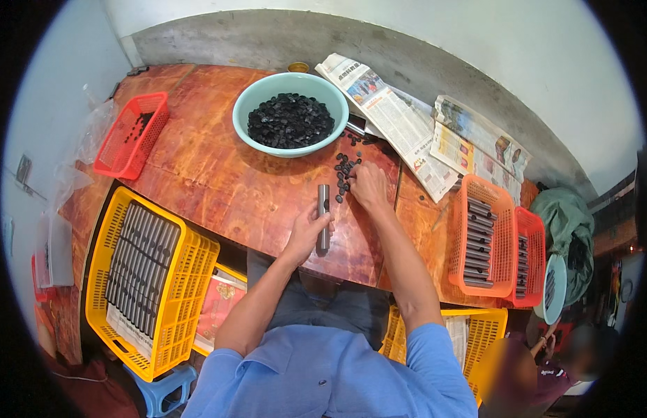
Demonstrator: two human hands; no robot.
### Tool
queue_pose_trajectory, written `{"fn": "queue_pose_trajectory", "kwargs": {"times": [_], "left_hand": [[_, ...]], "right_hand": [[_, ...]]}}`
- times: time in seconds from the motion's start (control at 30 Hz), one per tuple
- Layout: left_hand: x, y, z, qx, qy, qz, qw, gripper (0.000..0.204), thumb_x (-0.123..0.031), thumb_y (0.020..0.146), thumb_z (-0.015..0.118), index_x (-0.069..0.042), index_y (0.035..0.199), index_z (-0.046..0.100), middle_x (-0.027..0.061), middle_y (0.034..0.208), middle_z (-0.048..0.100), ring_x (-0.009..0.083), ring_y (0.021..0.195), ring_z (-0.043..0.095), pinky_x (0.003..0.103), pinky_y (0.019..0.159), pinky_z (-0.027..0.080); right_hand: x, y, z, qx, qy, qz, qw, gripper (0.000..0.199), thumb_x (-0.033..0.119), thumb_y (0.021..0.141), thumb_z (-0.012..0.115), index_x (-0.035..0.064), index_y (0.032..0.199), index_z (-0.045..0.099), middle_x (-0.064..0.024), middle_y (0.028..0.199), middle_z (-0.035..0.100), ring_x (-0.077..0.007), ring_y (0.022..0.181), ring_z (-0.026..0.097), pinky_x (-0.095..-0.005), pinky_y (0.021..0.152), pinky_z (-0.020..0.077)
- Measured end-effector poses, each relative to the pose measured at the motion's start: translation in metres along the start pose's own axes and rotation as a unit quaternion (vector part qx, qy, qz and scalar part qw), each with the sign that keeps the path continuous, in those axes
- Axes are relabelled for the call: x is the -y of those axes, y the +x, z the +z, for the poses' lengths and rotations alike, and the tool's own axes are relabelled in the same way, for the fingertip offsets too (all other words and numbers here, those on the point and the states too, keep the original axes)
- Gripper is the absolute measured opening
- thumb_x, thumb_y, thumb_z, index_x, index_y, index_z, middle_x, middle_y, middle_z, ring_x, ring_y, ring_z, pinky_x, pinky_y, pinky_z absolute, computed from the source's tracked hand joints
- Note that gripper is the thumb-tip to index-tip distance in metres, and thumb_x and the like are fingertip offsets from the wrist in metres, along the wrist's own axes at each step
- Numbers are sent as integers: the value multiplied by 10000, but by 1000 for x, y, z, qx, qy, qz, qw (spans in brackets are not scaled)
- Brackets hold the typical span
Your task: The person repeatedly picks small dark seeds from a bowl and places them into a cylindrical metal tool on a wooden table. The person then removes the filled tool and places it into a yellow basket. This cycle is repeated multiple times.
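My left hand (304,235) is wrapped round a grey metal tube (323,198), which stands nearly lengthwise over the front of the table and shows a dark hole in its side. To its right, my right hand (368,186) reaches down to a loose row of small black oval pieces (340,175) on the tabletop. Its fingers are bent and pressed together at the edge of the row; whatever is between the fingertips is hidden. Behind the row stands a pale blue bowl (241,125) heaped with the same kind of black pieces (290,122).
Newspapers (400,129) lie at the back right of the wooden table (198,160). An orange basket (505,209) of tubes stands at right, beside a red basket (536,237). Another red basket (152,132) is far left. A yellow crate (191,272) holds stacked tubes. Other people are at the edges.
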State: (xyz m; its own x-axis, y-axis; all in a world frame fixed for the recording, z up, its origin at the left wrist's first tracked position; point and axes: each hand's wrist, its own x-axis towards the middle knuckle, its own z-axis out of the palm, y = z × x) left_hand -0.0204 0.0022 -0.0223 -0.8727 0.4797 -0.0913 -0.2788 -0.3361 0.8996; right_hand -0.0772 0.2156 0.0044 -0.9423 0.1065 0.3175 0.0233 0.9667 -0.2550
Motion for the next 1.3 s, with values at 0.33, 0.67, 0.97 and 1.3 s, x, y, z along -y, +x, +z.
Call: {"fn": "queue_pose_trajectory", "kwargs": {"times": [0.33, 0.67, 0.97, 1.3], "left_hand": [[2, 0, -3, 3, 35, -5, 999, 352, -165, 1036, 611, 17, 1321, 513, 68, 1010, 643, 128, 831, 640, 281, 746, 549], [5, 0, -3, -6, -16, -9, 1000, 353, -187, 1035, 633, 4, 1308, 514, 74, 1006, 656, 139, 815, 649, 295, 717, 555], [4, 1, -4, 5, 5, -17, 1000, 361, -202, 1044, 629, 2, 1317, 510, 78, 1029, 661, 138, 835, 649, 304, 745, 560], [-4, -2, -3, 27, -62, -33, 997, 300, -167, 1070, 561, 10, 1306, 505, 118, 1060, 654, 175, 850, 662, 314, 778, 566]], "right_hand": [[-17, -61, -35, -21, -13, -29, 999, 159, 62, 847, 670, 8, 991, 634, -211, 996, 684, -418, 877, 680, -504, 763, 543], [2, -110, -51, -32, -7, -65, 997, 155, 48, 848, 685, 26, 998, 650, -173, 894, 651, -378, 799, 666, -465, 699, 539], [-6, -114, -74, 73, 230, 5, 971, 220, 129, 859, 750, 39, 1051, 690, -155, 1005, 683, -368, 883, 681, -441, 788, 551], [2, -115, -47, 67, 157, 18, 985, 236, 118, 816, 777, 26, 1004, 668, -182, 968, 662, -395, 923, 669, -474, 813, 533]]}}
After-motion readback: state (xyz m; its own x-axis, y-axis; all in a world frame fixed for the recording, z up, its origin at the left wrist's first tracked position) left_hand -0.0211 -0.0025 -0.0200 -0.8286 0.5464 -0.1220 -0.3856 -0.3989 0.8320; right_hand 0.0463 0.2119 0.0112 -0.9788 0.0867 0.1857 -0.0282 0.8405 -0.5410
